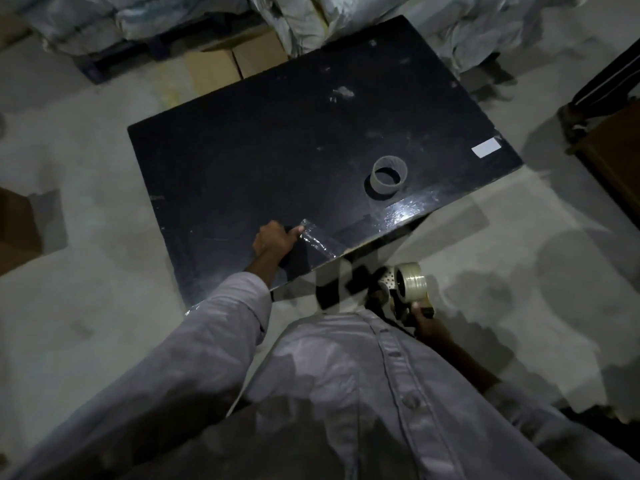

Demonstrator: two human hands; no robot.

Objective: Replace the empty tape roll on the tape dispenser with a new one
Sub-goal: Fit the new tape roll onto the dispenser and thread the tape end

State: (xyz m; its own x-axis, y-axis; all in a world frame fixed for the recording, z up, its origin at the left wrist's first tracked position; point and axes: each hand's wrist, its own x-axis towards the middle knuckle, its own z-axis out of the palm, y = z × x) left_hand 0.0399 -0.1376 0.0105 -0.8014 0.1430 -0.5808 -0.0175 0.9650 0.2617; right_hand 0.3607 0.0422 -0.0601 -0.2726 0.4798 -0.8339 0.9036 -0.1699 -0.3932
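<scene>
Swap looks mostly done: empty core sits alone on the black table, new roll already on the dispenser, right hand gripping its handle. Left hand pinches a clear tape strip onto the table edge, prob. a test pull; dim light, hard to tell.

Empty core on table (right side), boxes behind table

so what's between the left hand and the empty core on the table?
Head view: a strip of clear tape runs from the left hand along the near edge of the table; beyond it, bare black tabletop up to the empty core.
</scene>
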